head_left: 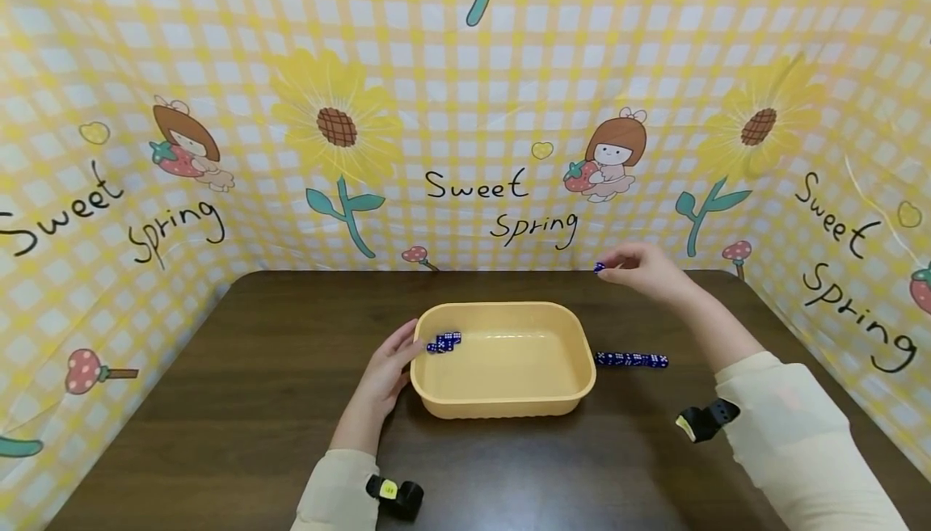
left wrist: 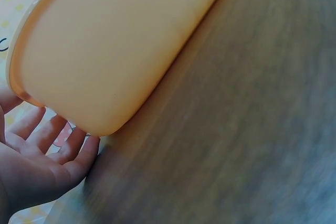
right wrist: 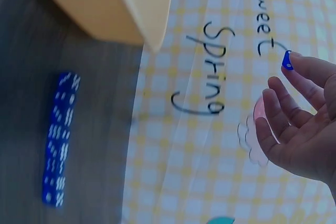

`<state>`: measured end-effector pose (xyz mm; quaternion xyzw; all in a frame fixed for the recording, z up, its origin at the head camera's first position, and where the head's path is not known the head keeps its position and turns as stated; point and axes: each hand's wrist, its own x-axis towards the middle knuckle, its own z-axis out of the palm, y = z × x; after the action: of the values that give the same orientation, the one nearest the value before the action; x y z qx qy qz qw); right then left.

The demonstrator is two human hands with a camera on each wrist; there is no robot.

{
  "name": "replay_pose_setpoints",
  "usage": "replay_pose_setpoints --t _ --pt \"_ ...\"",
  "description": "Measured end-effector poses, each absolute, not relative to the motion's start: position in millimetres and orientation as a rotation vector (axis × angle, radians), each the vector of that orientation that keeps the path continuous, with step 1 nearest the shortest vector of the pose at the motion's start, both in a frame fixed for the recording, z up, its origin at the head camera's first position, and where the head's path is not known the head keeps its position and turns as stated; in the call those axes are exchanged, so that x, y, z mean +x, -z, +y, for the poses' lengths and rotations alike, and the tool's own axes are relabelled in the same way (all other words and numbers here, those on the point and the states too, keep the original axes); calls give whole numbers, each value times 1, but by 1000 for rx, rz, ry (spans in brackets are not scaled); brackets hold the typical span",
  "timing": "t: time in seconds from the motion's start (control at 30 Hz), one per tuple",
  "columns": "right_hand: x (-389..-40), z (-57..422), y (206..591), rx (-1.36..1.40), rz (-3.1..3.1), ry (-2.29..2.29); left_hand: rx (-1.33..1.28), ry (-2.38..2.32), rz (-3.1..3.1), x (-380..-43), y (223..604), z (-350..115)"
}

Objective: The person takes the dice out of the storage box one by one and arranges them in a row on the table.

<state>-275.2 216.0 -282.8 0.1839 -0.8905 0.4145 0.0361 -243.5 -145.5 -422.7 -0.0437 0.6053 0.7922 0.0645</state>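
Note:
A blue die [head_left: 600,267] with white pips is pinched between the thumb and index finger of my right hand [head_left: 640,271], raised above the table's back right. In the right wrist view, the other fingers of this hand [right wrist: 299,119] are loosely bent. My left hand [head_left: 389,365] holds the left end of a pale yellow plastic basin [head_left: 502,407], thumb at the rim and fingers against the outer wall [left wrist: 79,124]. Several blue dice [head_left: 445,343] lie inside the basin at its left end. A straight row of blue dice [head_left: 631,360] lies just right of the basin.
Everything stands on a dark brown wooden table [head_left: 240,402]. A yellow checked cloth [head_left: 465,111] with flowers and lettering rises behind and along both sides. Black wrist straps [head_left: 396,497] sit over the pale sleeves.

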Motion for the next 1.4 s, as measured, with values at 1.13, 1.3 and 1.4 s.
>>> replay_pose_setpoints --t 1.13,1.3,1.4 --pt "-237 326 384 252 -2867 -1111 -145 -2391 1826 -245 423 -145" --pt "-237 329 397 222 -2873 -1115 -146 -2391 1825 -244 423 -145" --pt "-237 331 404 195 -2890 -1107 -154 -2389 1829 -244 423 -145"
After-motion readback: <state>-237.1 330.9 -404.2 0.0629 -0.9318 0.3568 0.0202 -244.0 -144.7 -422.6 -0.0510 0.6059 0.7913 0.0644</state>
